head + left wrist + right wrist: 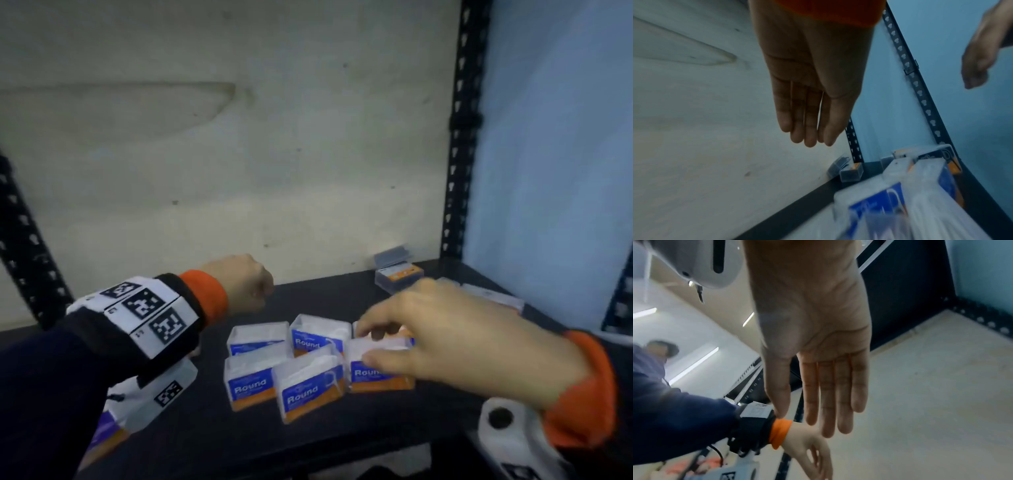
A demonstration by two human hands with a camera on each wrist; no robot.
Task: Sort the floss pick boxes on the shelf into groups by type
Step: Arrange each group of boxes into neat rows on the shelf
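Observation:
Several clear floss pick boxes (301, 370) with blue and orange "Round" labels stand in a tight cluster mid-shelf. My right hand (376, 342) hovers over the cluster's right end, its fingers spread just above the rightmost box (380, 373); in the right wrist view this hand (826, 386) has straight fingers and holds nothing. My left hand (253, 287) hangs above the shelf behind and left of the cluster; in the left wrist view the left hand (809, 116) is empty with straight fingers, and the boxes (900, 203) lie blurred below it.
Flatter clear boxes with orange labels lie at the back right (399, 274) and along the right edge (493, 298). A purple-labelled box (113, 431) sits under my left forearm. The black shelf (342, 442) is bounded by a pale back wall and perforated uprights (462, 154).

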